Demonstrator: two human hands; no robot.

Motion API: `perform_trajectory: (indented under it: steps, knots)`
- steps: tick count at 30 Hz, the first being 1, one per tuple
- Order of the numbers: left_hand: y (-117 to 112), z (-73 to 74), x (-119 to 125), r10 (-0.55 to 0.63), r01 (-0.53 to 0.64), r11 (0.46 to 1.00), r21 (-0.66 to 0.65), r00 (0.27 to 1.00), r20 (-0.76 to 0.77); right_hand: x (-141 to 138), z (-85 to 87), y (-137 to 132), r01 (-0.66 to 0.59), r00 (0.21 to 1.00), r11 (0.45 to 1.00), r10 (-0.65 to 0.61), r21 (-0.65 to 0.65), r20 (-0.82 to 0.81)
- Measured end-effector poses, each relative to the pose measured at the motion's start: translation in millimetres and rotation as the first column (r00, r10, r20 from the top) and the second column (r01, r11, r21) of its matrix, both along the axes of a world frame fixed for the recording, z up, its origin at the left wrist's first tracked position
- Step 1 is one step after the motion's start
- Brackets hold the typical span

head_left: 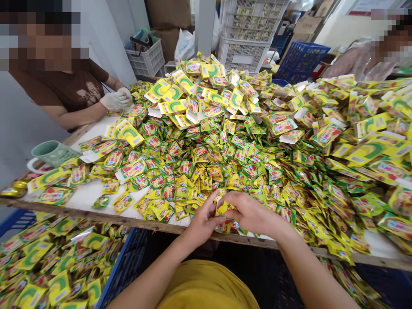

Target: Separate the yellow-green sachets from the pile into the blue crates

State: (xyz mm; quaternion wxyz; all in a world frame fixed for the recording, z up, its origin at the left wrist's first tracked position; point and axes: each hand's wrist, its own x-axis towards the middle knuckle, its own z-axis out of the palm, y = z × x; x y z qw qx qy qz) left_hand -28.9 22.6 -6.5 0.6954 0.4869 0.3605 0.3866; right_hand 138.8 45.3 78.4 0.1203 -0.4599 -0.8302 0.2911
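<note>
Near the table's front edge, my left hand [202, 219] and my right hand [252, 211] come together around a small yellow packet [225, 208]. The fingers of both hands are curled onto it and cover much of it. A whitish edge shows by my left fingertips; whether it belongs to a box cannot be made out. Just beyond my hands lies a broad heap of small green and yellow sachets [212, 159]. On top of that heap, yellow cardboard boxes [174, 107] with green and red print are piled, some with white flaps standing open.
A green mug [48, 152] stands at the table's left side. Below the edge, a blue crate [117, 262] holds more boxes. A co-worker's gloved hands [116, 99] work at the far left; another person sits far right. White crates [241, 53] are stacked behind.
</note>
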Motion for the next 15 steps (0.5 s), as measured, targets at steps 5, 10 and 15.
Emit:
perform_trajectory:
  steps: [5,10,15]
  knots:
    - [-2,-5.9,-1,-0.019,0.019,1.000,-0.010,1.000,-0.016,1,-6.2,1,-0.018,0.999,1.000,0.017,0.021,0.048]
    - [-1,-7.5,-3,-0.002,0.006,0.999,-0.051,0.997,0.074,5,-15.1,-2,0.215,0.974,0.974,-0.209,0.070,-0.083]
    - [-1,-0.1,-3,-0.007,0.012,0.998,-0.062,0.997,0.082,11,-28.5,-8,0.222,0.971,0.950,-0.197,0.217,-0.132]
